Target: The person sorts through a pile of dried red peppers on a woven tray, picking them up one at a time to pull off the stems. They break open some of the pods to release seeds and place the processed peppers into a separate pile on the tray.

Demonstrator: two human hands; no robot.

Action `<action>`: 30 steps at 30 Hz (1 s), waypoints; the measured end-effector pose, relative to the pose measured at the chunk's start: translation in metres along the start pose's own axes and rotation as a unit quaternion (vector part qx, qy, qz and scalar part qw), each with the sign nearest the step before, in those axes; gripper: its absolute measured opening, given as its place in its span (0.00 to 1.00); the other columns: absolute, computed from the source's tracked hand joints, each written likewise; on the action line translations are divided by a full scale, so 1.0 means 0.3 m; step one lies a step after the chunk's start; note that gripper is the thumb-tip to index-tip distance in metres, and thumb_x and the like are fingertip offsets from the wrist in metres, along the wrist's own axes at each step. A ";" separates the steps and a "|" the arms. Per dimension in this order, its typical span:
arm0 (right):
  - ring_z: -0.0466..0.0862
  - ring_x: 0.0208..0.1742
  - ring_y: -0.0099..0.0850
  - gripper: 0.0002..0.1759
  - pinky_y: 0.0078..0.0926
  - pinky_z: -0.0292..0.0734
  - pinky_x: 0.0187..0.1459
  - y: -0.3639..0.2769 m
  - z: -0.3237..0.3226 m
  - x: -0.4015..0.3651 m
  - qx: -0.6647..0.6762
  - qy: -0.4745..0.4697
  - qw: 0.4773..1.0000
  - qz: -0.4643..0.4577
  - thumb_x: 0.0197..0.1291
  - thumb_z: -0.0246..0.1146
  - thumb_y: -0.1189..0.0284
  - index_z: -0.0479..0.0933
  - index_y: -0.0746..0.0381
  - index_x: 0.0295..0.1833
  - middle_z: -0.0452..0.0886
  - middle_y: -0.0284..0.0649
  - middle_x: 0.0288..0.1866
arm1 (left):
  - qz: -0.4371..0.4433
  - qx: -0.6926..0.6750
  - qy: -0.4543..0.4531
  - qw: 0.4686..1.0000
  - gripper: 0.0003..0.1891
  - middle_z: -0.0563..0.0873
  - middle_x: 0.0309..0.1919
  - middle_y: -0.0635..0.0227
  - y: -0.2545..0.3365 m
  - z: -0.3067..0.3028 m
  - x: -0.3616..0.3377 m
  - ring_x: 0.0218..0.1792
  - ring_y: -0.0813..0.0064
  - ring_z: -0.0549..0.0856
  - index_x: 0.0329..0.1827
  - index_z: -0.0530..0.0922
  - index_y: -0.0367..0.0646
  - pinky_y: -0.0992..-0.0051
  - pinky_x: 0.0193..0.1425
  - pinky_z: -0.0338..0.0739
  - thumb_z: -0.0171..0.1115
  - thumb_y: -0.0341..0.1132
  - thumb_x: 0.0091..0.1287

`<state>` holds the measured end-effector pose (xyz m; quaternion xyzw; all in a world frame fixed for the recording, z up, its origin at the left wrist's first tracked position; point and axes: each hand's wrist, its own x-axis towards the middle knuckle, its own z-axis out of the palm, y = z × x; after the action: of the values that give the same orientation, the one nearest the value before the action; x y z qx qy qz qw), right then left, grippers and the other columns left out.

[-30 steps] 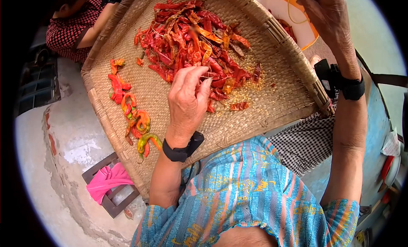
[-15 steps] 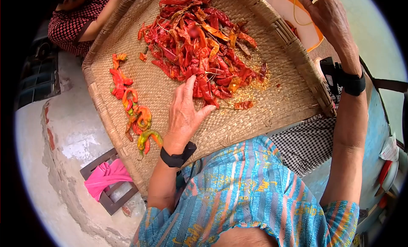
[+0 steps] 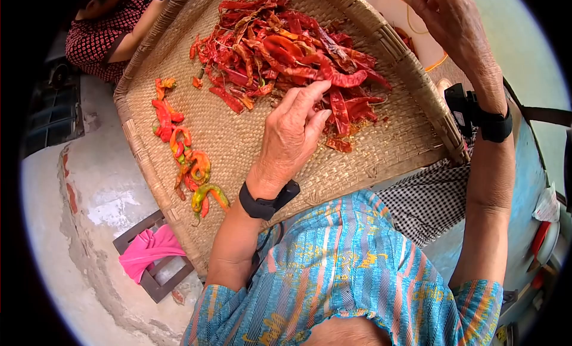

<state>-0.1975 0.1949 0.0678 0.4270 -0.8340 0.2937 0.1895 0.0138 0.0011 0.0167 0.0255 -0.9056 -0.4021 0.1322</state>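
A heap of dried red chilies (image 3: 280, 54) lies on a woven bamboo tray (image 3: 238, 143). My left hand (image 3: 292, 128) is at the near side of the heap. Its index fingertip meets a long red chili, and the thumb stands apart from the index finger; no chili is visibly gripped. At the top right, my right hand (image 3: 462, 30) is raised beside a white container with an orange edge (image 3: 390, 6). Its fingers are bent but apart, with nothing visible in them; some fingertips are near the frame's upper edge.
Fresher orange, red and green chilies (image 3: 182, 143) lie in a line along the tray's left side. Loose seeds (image 3: 363, 131) are scattered near the heap. Another person (image 3: 110, 36) sits at the upper left. A pink cloth (image 3: 152, 251) hangs over a dark frame (image 3: 170, 280).
My left hand has moved right, and the near part of the heap has shifted right with it. My right hand has shifted slightly left and its fingers have loosened.
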 end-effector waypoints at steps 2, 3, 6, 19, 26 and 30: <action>0.79 0.32 0.35 0.07 0.31 0.76 0.35 0.001 0.000 -0.001 -0.004 0.002 1.000 -0.010 0.65 0.65 0.74 0.80 0.65 0.46 0.81 0.43 0.35 | 0.009 0.023 -0.048 0.999 0.17 0.84 0.40 0.66 -0.021 -0.020 -0.048 0.34 0.77 0.84 0.54 0.81 0.43 0.76 0.36 0.80 0.68 0.22 0.62; 0.79 0.31 0.35 0.06 0.30 0.76 0.34 -0.002 -0.002 -0.001 -0.003 0.003 1.000 -0.022 0.65 0.64 0.74 0.80 0.65 0.45 0.81 0.43 0.35 | 0.016 0.045 -0.093 0.995 0.13 0.84 0.39 0.65 -0.033 -0.023 -0.070 0.33 0.76 0.84 0.50 0.82 0.42 0.76 0.35 0.79 0.69 0.23 0.62; 0.80 0.29 0.35 0.06 0.30 0.76 0.32 -0.062 -0.039 0.014 0.022 -0.021 1.000 -0.008 0.65 0.64 0.75 0.80 0.66 0.44 0.82 0.44 0.33 | 0.079 0.077 -0.127 0.986 0.12 0.82 0.37 0.62 -0.032 0.004 -0.108 0.36 0.64 0.84 0.44 0.82 0.39 0.68 0.39 0.80 0.70 0.25 0.58; 0.81 0.27 0.41 0.06 0.34 0.76 0.31 -0.117 -0.011 0.007 0.047 -0.087 0.995 -0.028 0.62 0.64 0.76 0.79 0.69 0.39 0.81 0.49 0.30 | 0.088 0.106 -0.128 0.982 0.23 0.78 0.39 0.57 -0.015 0.059 -0.073 0.42 0.56 0.82 0.54 0.77 0.38 0.62 0.44 0.79 0.71 0.25 0.54; 0.81 0.27 0.42 0.06 0.34 0.76 0.31 -0.094 0.006 -0.001 0.045 -0.078 0.995 -0.043 0.63 0.63 0.76 0.79 0.69 0.40 0.81 0.49 0.30 | 0.080 0.106 -0.168 0.977 0.21 0.76 0.41 0.59 -0.010 0.041 -0.077 0.45 0.57 0.81 0.52 0.79 0.38 0.62 0.47 0.79 0.70 0.23 0.53; 0.81 0.27 0.41 0.06 0.34 0.77 0.31 -0.132 -0.019 0.009 0.032 -0.102 0.994 -0.024 0.64 0.63 0.75 0.80 0.68 0.40 0.81 0.48 0.30 | 0.081 0.105 -0.178 0.975 0.19 0.76 0.41 0.59 -0.020 0.043 -0.080 0.46 0.58 0.81 0.50 0.80 0.39 0.62 0.48 0.78 0.68 0.22 0.53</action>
<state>-0.1660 0.1786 0.0868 0.4804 -0.8287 0.2705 0.0968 0.0332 0.0101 -0.0013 -0.1063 -0.9507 -0.2912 -0.0022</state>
